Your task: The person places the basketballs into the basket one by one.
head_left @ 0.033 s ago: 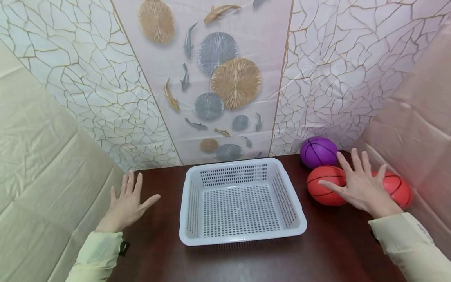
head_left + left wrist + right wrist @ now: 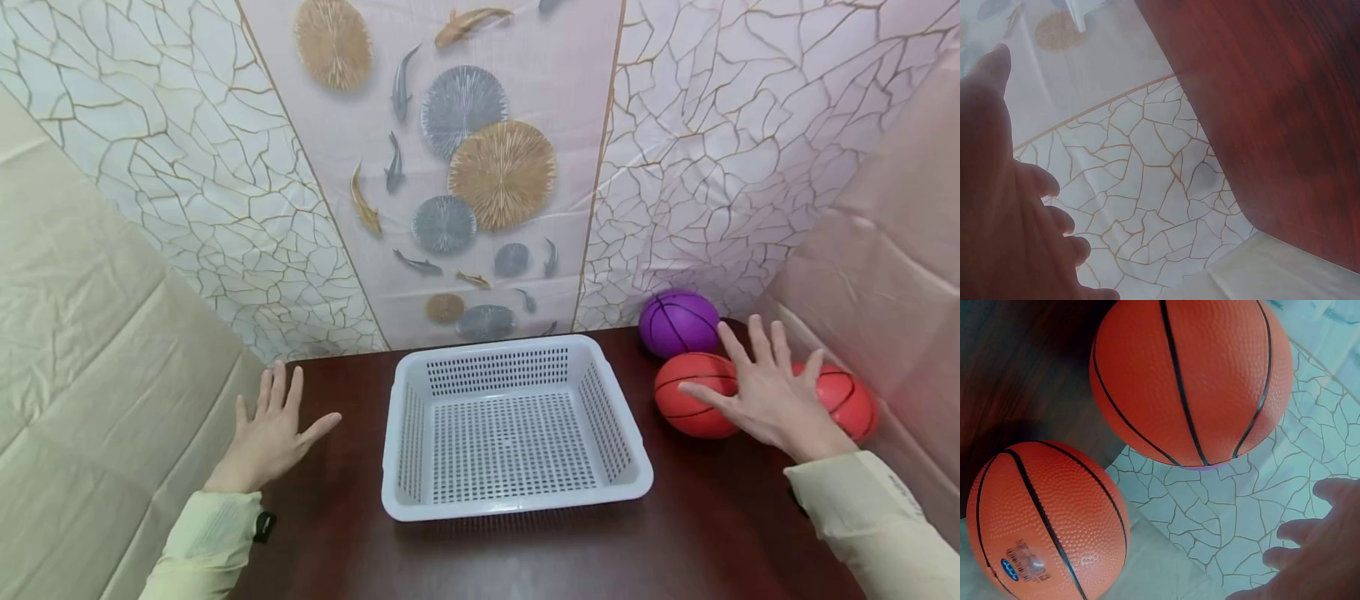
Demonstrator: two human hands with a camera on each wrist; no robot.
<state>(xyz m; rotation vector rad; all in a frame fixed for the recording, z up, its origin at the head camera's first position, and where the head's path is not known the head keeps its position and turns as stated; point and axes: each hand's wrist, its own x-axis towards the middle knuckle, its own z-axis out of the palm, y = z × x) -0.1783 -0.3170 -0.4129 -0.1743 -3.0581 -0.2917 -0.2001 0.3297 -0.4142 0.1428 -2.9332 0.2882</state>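
Note:
My left hand (image 2: 264,437) hovers over the left side of the dark table, fingers spread, holding nothing. On the right, my right hand (image 2: 776,400) is held with spread fingers above two red basketballs. One red ball (image 2: 693,395) lies left of that hand; the other red ball (image 2: 846,402) is partly hidden behind it. Both appear in the right wrist view, where the ball with a barcode label (image 2: 1054,519) sits lower left and the larger-looking ball (image 2: 1191,381) at the top. A purple ball (image 2: 678,324) rests behind them. Between the hands stands a white perforated plastic basket (image 2: 517,507).
The dark reddish table (image 2: 330,533) bears the basket and balls. A patterned wall covering (image 2: 487,175) rises at the back. Padded beige panels stand on the left (image 2: 97,375) and right (image 2: 892,275), close to each hand.

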